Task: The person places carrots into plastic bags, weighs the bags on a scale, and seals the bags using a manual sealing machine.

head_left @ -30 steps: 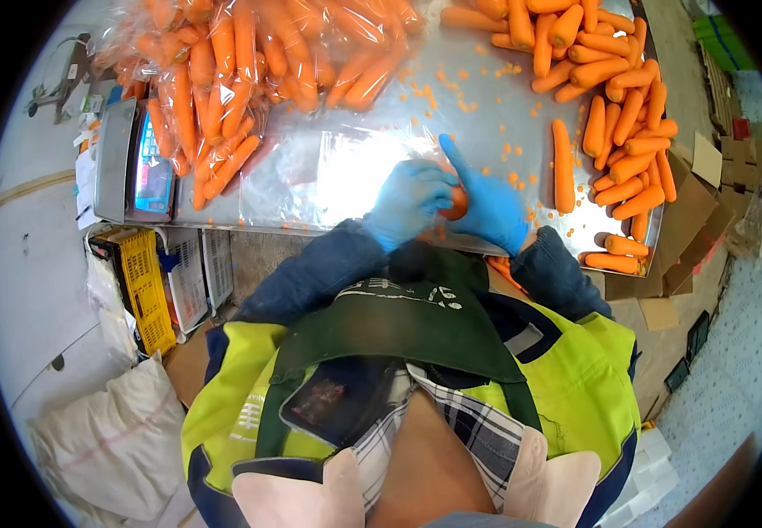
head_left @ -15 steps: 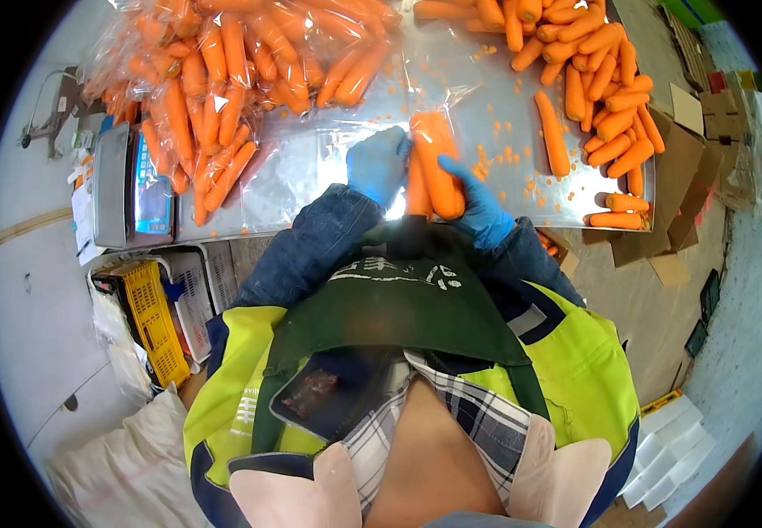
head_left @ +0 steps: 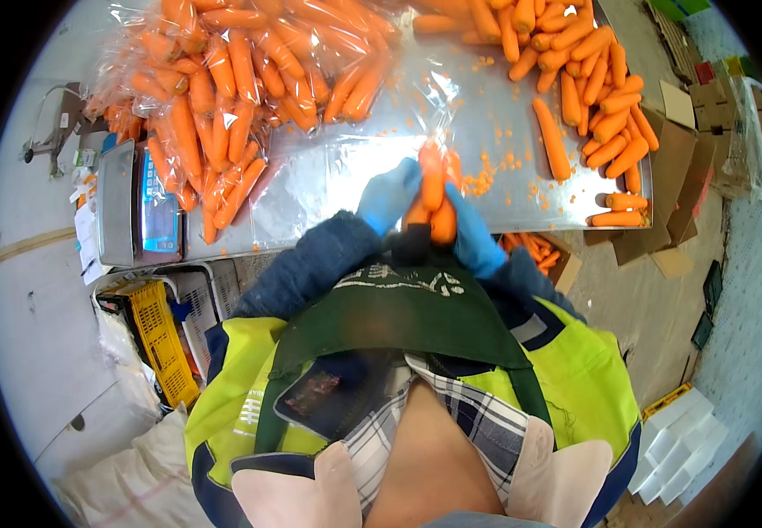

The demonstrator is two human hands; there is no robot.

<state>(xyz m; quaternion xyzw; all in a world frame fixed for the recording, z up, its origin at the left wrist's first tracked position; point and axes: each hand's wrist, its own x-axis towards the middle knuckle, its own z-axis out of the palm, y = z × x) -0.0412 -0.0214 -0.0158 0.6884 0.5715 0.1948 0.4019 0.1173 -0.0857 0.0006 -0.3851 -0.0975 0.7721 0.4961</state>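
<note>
Several orange carrots in a clear plastic bag (head_left: 433, 180) are between my two blue-gloved hands, at the near edge of the metal table (head_left: 310, 189). My left hand (head_left: 390, 195) is closed against the bag's left side, its outline slightly blurred. Along the right side my right hand (head_left: 472, 231) grips the same bag, with its fingertips partly hidden behind the carrots. The clear top of the bag spreads away from me over the tabletop. A dark strap or band overlaps the near end of the carrots.
Filled bags of carrots (head_left: 231, 97) are heaped at the left, beside a scale with a blue panel (head_left: 161, 211). Loose carrots (head_left: 605, 97) are piled at the right. Orange scraps (head_left: 486, 172) dot the table. A yellow crate (head_left: 159, 330) and a cardboard box (head_left: 662, 202) stand below the table's sides.
Both hands have drawn the bagged carrots slightly nearer and turned them, so different carrots face up. My left hand has shifted down and toward the right.
</note>
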